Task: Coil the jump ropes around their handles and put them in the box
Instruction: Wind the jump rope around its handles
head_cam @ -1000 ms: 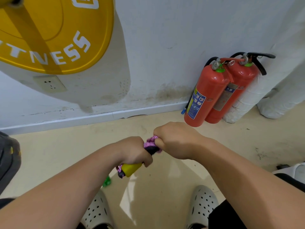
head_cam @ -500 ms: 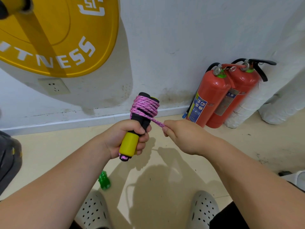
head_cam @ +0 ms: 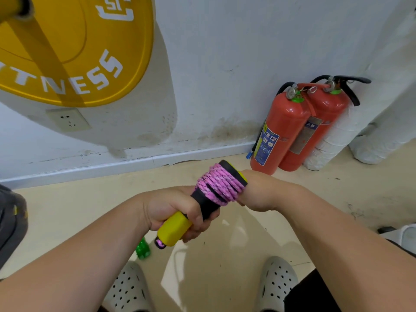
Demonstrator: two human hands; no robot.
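Head view, entries left to right. Dark grey object (head_cam: 11, 224), cut off by the left edge; cannot tell what it is. Yellow weight plate (head_cam: 67, 52) with white lettering fills the far upper left, in front of the white wall (head_cam: 225, 64); wall socket (head_cam: 68, 120) sits just under its lower rim. Small green object (head_cam: 143, 248) lies on the beige floor (head_cam: 67, 210), just beside the left shoe (head_cam: 128, 287), which is pale and perforated. Left hand (head_cam: 173, 212): fingers curled tight round the jump rope handles (head_cam: 203, 204), gripping where the yellow near section meets the black grip. The yellow end, with a bit of pink at its tip, sticks out below the fist toward the near left. Handles are tilted, far end up and to the right, held in the air over the floor, between the two hands. Pink rope (head_cam: 219, 186), speckled dark, is wound in many tight turns round the upper black part, just short of the black cap; a bit of yellow shows beside that cap. Right hand (head_cam: 263, 190) sits close behind the coil, back of hand and wrist toward the camera; its fingers are hidden by the coil, so cannot tell whether they hold the rope. Right shoe (head_cam: 276, 282) at the near bottom. Two red fire extinguishers (head_cam: 283, 131) stand against the far wall on the right, close together, with white wrapped pipes (head_cam: 333, 140) just to their right.
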